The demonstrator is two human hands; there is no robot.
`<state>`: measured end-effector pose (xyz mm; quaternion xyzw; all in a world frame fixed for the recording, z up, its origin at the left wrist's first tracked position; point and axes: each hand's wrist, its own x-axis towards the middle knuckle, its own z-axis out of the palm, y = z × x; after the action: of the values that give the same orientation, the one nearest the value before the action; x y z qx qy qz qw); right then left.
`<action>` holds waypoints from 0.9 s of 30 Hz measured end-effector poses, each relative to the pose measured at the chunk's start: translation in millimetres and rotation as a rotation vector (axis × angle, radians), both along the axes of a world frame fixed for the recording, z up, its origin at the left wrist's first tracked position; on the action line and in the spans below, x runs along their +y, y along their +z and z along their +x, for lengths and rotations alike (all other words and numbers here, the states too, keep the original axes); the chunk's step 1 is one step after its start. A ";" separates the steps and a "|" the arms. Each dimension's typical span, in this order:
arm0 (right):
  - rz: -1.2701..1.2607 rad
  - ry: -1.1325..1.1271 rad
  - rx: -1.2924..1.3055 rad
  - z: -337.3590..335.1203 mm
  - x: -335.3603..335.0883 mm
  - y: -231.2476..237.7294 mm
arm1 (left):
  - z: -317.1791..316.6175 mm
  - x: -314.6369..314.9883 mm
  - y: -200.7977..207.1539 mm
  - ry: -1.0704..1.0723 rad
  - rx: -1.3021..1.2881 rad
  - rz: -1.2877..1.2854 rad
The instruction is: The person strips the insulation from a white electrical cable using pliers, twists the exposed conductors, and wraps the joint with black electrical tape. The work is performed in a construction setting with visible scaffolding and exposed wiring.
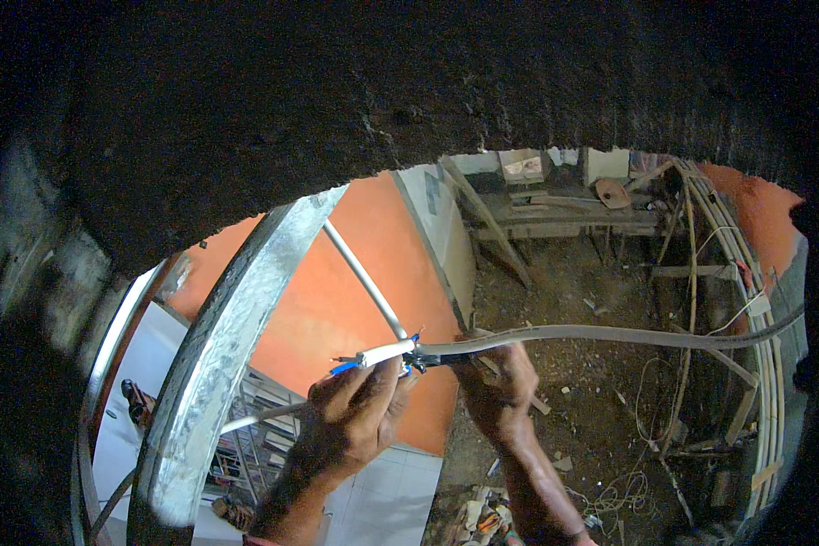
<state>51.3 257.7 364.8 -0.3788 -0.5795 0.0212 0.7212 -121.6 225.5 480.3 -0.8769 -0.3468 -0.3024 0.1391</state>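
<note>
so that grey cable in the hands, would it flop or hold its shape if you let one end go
Probably semi-stiff: the grey cable spans from the right hand toward the wall in a shallow arc without sagging. The stripped white end at the left hand looks bendable. Likely light, since fingertips alone carry it.

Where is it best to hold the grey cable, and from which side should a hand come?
Probably on the grey sheath just behind the stripped end, coming from below. The grey cable runs nearly level from the right. The right hand grips it there from under, while the left hand pinches the white and blue cores.
</note>
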 end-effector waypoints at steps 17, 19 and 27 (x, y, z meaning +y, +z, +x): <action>-0.172 0.331 0.456 -55.0 -25.3 11.9 | 13.6 -1.7 18.7 -0.099 -0.006 -0.208; -0.199 0.411 0.337 -41.9 -31.7 14.6 | 10.7 1.9 21.0 -0.131 -0.047 -0.250; -0.364 0.596 0.166 -14.8 -60.8 35.0 | 4.0 10.6 30.7 -0.223 -0.131 -0.374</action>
<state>36.6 196.9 399.7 -0.3124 -0.5907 0.3641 0.6488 -117.6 236.1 511.0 -0.8989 -0.3060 -0.3025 -0.0829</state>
